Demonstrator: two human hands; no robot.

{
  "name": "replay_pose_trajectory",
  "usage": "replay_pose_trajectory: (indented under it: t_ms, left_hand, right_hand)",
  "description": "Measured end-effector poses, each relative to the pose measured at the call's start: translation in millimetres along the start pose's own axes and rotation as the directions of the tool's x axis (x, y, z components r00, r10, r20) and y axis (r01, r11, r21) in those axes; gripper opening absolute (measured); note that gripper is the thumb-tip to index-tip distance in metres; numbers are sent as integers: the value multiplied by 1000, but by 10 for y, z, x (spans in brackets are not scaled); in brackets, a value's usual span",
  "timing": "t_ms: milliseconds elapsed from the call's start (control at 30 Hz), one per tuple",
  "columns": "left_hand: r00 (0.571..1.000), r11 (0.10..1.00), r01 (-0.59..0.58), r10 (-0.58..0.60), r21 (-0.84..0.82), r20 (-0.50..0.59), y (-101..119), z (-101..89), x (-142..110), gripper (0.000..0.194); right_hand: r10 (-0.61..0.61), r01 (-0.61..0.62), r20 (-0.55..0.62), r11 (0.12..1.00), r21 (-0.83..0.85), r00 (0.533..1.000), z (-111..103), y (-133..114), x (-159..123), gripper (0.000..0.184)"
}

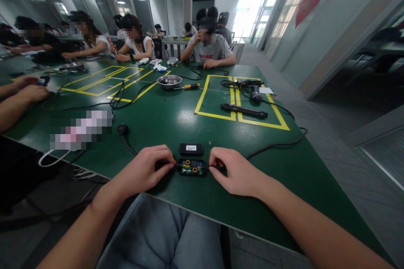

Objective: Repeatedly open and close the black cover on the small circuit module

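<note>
"What is on the left?"
"The left hand (150,169), thumb and forefinger pinched on a black cord (177,165)."
"And in the middle?"
"An opened adapter case (181,173) on the green table (158,122), circuit board (191,167) exposed, its labelled cover (191,149) just behind."
"Then?"
"The right hand (235,171), pinched on a second cord (206,167) at the case's right end."
</note>
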State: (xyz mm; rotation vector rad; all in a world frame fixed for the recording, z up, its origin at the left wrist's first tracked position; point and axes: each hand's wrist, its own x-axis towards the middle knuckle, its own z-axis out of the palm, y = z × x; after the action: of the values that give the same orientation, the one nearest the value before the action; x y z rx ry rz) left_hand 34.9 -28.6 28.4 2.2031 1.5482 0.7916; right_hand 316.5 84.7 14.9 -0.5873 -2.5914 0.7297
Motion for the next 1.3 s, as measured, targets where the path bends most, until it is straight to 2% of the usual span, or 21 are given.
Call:
replay_pose_trajectory:
  t_ms: [167,233,333,500,600,667,767,867,1033,1300]
  left_hand:
    - [996,989,-25,13,146,84,54,-94,76,18]
    - [997,978,-52,38,201,71,81,-104,166,17]
    - [999,980,-50,49,191,8,54,-29,347,24]
    - [999,982,0,-9,188,51,-87,132,530,30]
    - [1000,988,13,-10,153,-16,-62,107,452,28]
    - [999,996,-39,41,84,-31,11,66,344,29]
    - [994,994,-105,105,2,31,116,44,188,32]
    - [988,991,-134,133,10,78,144,87,106,34]
    - [991,991,-117,113,59,74,129,146,99,34]
    - [990,996,-82,78,31,114,128,96,159,32]
  right_hand:
    - [10,-10,-19,1000,-22,1000,-12,-22,6,20]
    - [21,-21,-20,999,-30,1000,-11,-32,11,22]
    - [17,-18,-25,999,-31,1000,3,-31,19,23]
    - [7,-8,-44,1000,-25,999,34,-8,26,24]
    - [8,-9,-48,1000,-20,999,44,-7,27,23]
    - [13,-14,-50,1000,-19,999,47,-14,29,24]
    - [26,-27,-42,999,-22,999,49,-27,33,24]
    - [31,-32,-42,999,-23,999,44,-37,34,25]
    - [27,-28,-39,999,-29,999,32,-40,37,25]
    - [28,-29,-32,998,-50,999,53,-23,47,25]
